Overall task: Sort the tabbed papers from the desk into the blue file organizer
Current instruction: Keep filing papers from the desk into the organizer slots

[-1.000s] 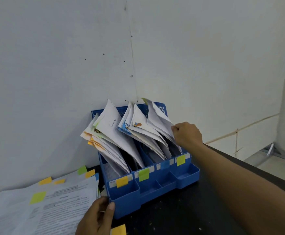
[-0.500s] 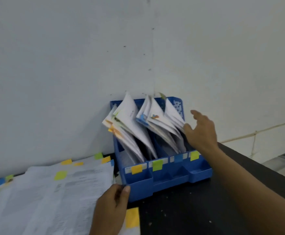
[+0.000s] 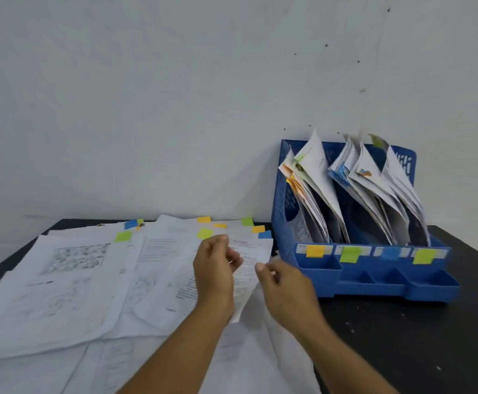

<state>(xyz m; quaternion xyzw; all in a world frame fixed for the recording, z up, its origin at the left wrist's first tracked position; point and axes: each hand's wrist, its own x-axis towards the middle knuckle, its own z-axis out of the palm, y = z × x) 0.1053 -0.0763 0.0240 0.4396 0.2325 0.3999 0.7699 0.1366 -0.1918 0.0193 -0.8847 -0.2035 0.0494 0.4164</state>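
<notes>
Your left hand point(image 3: 215, 268) pinches a tabbed paper point(image 3: 249, 265) in its fingers; your right hand point(image 3: 286, 285), fingers loosely curled, hovers beside the blue file organizer point(image 3: 374, 282).

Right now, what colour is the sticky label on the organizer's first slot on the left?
Orange-yellow label, head view.

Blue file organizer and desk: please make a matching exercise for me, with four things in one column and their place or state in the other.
1 orange label
2 blue label
3 left hand
4 loose papers

a third slot from the left
b spread on the desk
c first slot from the left
d pinching a sheet

Pairs: 1-c, 2-a, 3-d, 4-b
</notes>
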